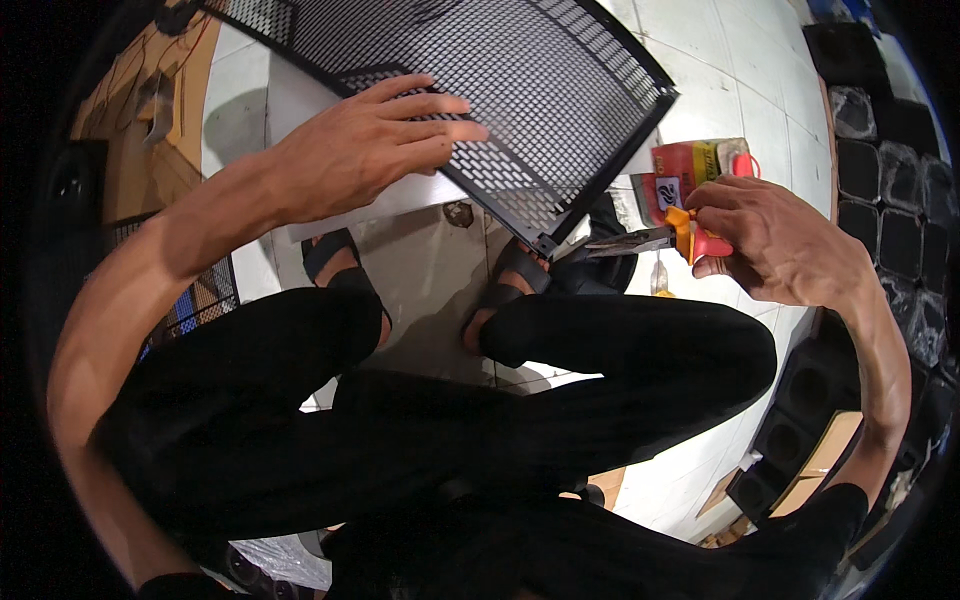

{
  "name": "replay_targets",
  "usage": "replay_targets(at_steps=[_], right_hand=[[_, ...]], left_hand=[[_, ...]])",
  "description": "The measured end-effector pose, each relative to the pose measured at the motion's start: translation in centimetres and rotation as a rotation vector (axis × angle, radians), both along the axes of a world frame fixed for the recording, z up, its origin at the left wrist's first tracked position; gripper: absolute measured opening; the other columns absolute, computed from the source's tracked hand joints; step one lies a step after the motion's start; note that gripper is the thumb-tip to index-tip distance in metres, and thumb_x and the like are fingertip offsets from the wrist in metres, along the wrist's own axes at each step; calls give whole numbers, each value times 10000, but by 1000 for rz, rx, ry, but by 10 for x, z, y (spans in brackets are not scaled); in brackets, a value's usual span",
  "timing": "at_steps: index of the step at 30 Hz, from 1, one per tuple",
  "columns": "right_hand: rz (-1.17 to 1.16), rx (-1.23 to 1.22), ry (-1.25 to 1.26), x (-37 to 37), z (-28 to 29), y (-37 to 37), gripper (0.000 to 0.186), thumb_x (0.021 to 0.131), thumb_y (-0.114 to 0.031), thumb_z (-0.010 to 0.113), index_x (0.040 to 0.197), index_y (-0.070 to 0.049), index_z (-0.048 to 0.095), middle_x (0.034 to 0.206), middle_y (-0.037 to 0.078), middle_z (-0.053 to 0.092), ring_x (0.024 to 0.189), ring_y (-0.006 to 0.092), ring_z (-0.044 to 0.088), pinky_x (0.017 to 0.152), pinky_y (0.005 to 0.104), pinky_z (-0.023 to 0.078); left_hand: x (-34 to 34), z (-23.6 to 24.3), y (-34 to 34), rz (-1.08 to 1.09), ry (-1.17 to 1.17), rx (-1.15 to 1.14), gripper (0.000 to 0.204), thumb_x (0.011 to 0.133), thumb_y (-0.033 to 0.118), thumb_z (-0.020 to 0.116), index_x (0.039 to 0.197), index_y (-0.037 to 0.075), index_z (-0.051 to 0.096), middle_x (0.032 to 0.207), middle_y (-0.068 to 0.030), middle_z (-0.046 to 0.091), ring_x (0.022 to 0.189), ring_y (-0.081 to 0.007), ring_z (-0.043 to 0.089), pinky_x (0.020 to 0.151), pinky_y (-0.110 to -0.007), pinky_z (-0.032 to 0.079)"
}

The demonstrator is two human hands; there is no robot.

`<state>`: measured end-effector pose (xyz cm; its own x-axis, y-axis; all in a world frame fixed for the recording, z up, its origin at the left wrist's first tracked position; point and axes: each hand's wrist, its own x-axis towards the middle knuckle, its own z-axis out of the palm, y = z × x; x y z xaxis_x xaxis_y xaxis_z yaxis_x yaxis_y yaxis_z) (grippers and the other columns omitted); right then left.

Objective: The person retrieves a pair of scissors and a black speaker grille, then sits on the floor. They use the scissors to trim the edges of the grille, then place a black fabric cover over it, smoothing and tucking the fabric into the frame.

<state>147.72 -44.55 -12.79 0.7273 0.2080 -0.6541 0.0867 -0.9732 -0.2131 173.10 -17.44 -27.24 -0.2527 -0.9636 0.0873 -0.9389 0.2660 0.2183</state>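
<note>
A black perforated metal mesh panel [480,50] with a dark frame slants across the upper middle, one corner pointing toward my feet. My left hand [375,145] rests over its near left edge, fingers stretched out and spread on the mesh. To the right of the panel, my right hand [780,235] is wrapped round the red and orange handles of a pair of pliers [640,242]. The metal jaws point left, their tips close to the panel's near corner. Whether they touch the corner, I cannot tell.
A red and yellow packet [700,158] lies on the white tiled floor [735,100] beyond my right hand. Black speaker-like boxes [865,170] are stacked along the right side. A cardboard piece [190,110] with thin wires is at the left. My sandalled feet [340,258] are below the panel.
</note>
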Motion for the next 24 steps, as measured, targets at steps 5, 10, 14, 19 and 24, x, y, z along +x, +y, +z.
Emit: replay_targets(at_steps=[5, 10, 14, 19, 24], right_hand=[[18, -24, -45, 7, 10, 12, 254, 823, -97, 717, 1050, -2, 657, 1081, 149, 667, 1081, 303, 621, 1056, 438, 441], [7, -89, 244, 52, -3, 10, 140, 847, -124, 704, 877, -1, 645, 797, 108, 637, 816, 264, 609, 891, 425, 482], [77, -117, 408, 73, 1, 10, 211, 855, -190, 712, 824, 8, 645, 722, 110, 620, 754, 240, 611, 796, 402, 508], [49, -209, 532, 100, 2, 20, 226, 839, -214, 707, 809, 1, 646, 691, 102, 612, 719, 224, 606, 724, 382, 519], [356, -59, 210, 83, -10, -5, 247, 848, -257, 685, 817, -16, 641, 712, 56, 593, 728, 214, 587, 717, 364, 520]], left_hand=[[2, -16, -20, -90, 79, -179, 66, 915, 86, 568, 930, 104, 630, 1406, -13, 542, 1362, -221, 438, 1218, -492, 258], [6, -17, -11, -90, 105, -187, 50, 941, 102, 535, 961, 117, 578, 1390, -18, 552, 1372, -216, 424, 1219, -478, 255], [7, -20, -17, -110, 114, -227, 62, 940, 104, 535, 958, 114, 593, 1392, -2, 552, 1373, -202, 421, 1215, -474, 260], [5, -21, -15, -68, 107, -195, 86, 931, 110, 551, 954, 97, 633, 1389, 18, 559, 1368, -184, 426, 1216, -463, 253], [2, -21, -17, -58, 90, -206, 94, 930, 122, 558, 930, 86, 645, 1360, 21, 587, 1361, -180, 436, 1210, -452, 255]])
